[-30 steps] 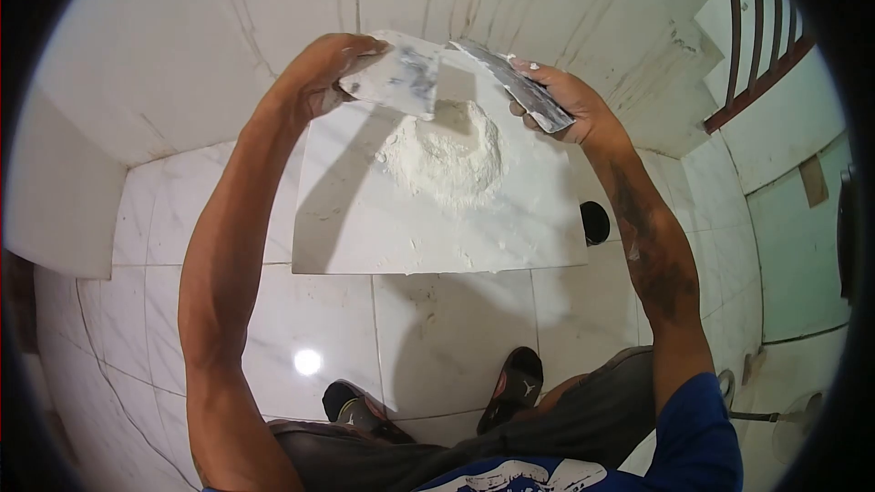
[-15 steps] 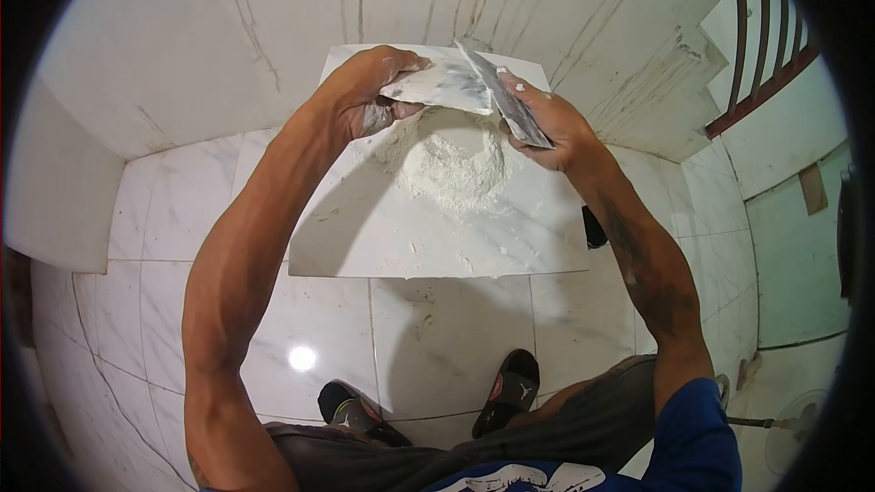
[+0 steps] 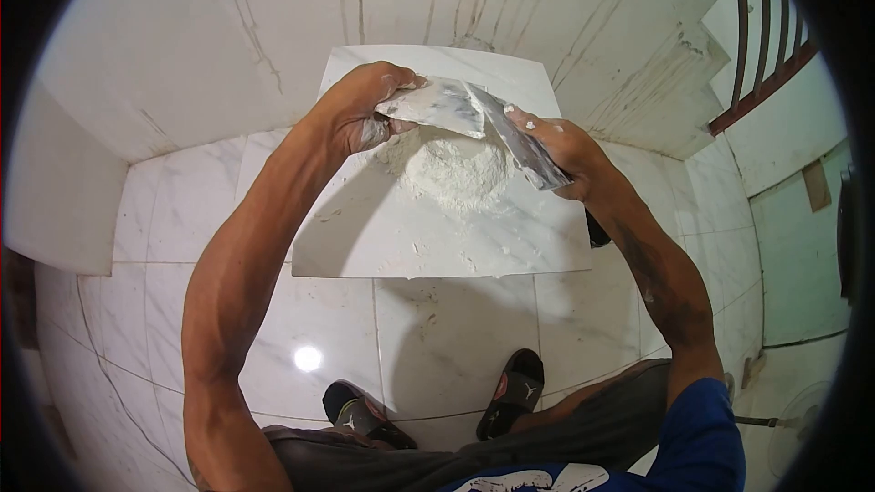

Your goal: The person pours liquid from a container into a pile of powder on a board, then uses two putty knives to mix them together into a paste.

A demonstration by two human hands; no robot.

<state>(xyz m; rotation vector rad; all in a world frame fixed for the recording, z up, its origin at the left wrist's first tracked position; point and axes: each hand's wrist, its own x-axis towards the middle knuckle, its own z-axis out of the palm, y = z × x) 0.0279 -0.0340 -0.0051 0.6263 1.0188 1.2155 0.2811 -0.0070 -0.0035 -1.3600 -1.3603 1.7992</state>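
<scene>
My left hand (image 3: 372, 107), dusted white, is closed around one end of a flat putty scraper (image 3: 430, 104) smeared with white paste. In my right hand (image 3: 563, 148) I grip a second, greyer putty scraper (image 3: 524, 144), held at a slant. The two blades meet edge to edge in front of me. Just below them lies a ring-shaped heap of white powder (image 3: 456, 180) with a hollow in its middle, partly covered by the left scraper. The heap rests on a white board (image 3: 519, 251) with crumbs scattered on it.
A streaked white wall (image 3: 301, 9) rises behind the board. Marble-patterned tiles (image 3: 456, 337) cover the floor, with my sandalled feet (image 3: 515, 392) near the board. Brown railing (image 3: 756, 96) stands at upper right; a thin cable (image 3: 118, 369) runs along the left. Something black (image 3: 597, 230) shows beside the board.
Both hands have come slightly toward me with the scrapers. The right scraper has slid along the left one's edge, its lower end now further down and right.
</scene>
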